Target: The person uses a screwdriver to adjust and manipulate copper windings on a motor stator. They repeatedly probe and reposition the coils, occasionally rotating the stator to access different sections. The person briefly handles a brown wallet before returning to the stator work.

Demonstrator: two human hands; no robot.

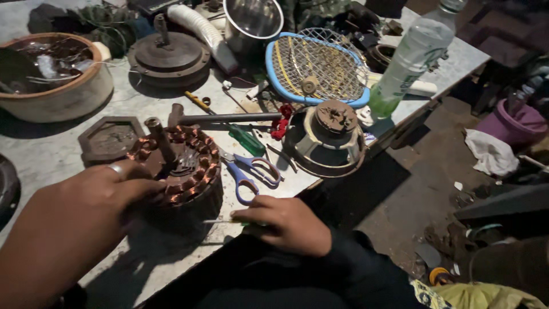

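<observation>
A round motor stator (184, 166) wound with copper wire coils stands on the grey workbench (46, 154), a rusty shaft sticking up from its middle. My left hand (86, 212), a ring on one finger, rests against the stator's left side and holds it. My right hand (286, 223) lies at the bench's front edge, to the right of the stator, its fingers pinched on a thin metal needle-like tool (220, 221) that points left at the stator's base.
Blue-handled scissors (251, 171), a green-handled screwdriver (243, 137) and a hammer (223, 118) lie behind the stator. Another motor housing (330, 137), a blue mesh racket (317, 66), a plastic bottle (409, 57), a bowl (57, 74) and a rotor disc (168, 57) crowd the bench. The floor drops away at right.
</observation>
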